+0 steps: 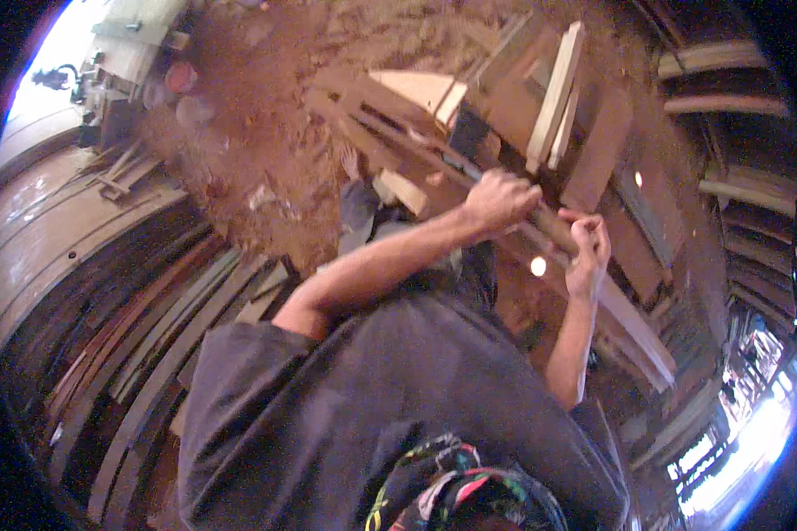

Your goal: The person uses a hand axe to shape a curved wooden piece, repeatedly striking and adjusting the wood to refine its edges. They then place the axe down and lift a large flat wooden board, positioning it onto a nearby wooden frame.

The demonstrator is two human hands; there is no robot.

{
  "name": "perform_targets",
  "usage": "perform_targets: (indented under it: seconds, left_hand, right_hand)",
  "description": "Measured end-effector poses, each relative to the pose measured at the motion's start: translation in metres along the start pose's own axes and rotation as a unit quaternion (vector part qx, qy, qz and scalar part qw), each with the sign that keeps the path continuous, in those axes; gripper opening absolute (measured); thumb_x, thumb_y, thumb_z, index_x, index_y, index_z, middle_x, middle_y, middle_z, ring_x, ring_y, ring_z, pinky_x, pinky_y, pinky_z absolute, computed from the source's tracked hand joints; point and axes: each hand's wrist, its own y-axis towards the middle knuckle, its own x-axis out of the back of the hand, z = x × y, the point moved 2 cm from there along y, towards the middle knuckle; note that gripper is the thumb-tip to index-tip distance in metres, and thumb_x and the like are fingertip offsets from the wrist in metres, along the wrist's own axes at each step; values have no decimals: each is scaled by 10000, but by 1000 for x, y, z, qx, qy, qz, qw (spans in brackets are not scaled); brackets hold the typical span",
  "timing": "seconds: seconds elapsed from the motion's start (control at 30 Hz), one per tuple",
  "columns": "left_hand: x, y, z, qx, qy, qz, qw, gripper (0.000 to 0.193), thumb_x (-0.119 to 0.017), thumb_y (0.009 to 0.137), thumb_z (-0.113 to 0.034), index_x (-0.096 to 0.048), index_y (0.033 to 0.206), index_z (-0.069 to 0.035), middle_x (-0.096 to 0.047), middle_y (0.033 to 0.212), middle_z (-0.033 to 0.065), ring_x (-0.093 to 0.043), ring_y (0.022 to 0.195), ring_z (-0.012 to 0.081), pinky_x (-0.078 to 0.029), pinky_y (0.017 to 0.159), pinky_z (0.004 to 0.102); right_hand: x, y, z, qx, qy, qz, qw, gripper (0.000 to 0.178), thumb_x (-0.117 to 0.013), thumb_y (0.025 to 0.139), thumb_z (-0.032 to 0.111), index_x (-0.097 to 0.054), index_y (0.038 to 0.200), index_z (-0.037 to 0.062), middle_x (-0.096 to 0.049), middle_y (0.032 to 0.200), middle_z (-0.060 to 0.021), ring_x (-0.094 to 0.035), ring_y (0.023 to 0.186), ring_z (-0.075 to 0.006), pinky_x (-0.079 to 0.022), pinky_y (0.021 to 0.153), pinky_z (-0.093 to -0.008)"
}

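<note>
My left hand is closed in a fist over a long wooden beam that runs slantwise in front of my body. Whatever the fist grips is hidden by the fingers and blur. Close to its right, my right hand is curled shut beside the same beam, a finger or thumb pointing toward the left hand. What it holds, if anything, does not show clearly. A dark, narrow piece lies on the wood just beyond my left hand. My bare foot rests near the beam's far end.
Pale boards lie on the dusty brown ground ahead, near a light wedge-shaped offcut. Long planks are stacked at left. More timber stands along the right. A wooden bench is at far left.
</note>
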Motion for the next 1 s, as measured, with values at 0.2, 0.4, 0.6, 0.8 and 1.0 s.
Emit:
perform_targets:
  seconds: [0.2,0.4,0.6,0.8,1.0]
  left_hand:
    - [-10,-13,-8,-29,106,15,994,347,-779,711,-265,-628,1004,-159,-653,959,5,-590,1051,228,-440,912,392]
    - [4,-14,-9,-8,100,3,995,405,-812,656,-263,-642,1015,-185,-634,972,0,-578,1029,222,-429,911,393]
    - [16,-15,-1,33,66,-15,997,423,-804,664,-221,-633,1043,-143,-656,965,28,-638,1026,259,-486,889,422]
    - [7,-17,16,13,66,102,992,220,-669,827,-194,-670,1043,-153,-708,965,46,-697,988,281,-548,824,413]
    - [59,18,-38,-75,156,71,982,175,-654,841,-193,-675,1006,-138,-699,896,41,-709,911,247,-547,782,362]
  right_hand:
    - [24,3,-31,-170,-53,144,974,373,-693,909,191,-640,1252,54,-638,1032,-30,-599,689,-81,-492,594,-198]
    - [19,3,-15,-190,-92,138,968,340,-708,913,226,-666,1208,63,-642,919,19,-513,588,-29,-427,496,-193]
    - [-9,-3,13,-83,-102,117,984,313,-713,923,229,-680,1189,68,-603,796,44,-473,537,-16,-372,448,-194]
    - [3,0,-46,-110,-14,149,983,389,-708,935,263,-635,1257,58,-559,771,59,-478,538,-24,-395,467,-186]
    - [38,-19,-37,43,29,74,996,351,-694,928,211,-640,1234,46,-667,981,-36,-590,714,-88,-473,603,-221]
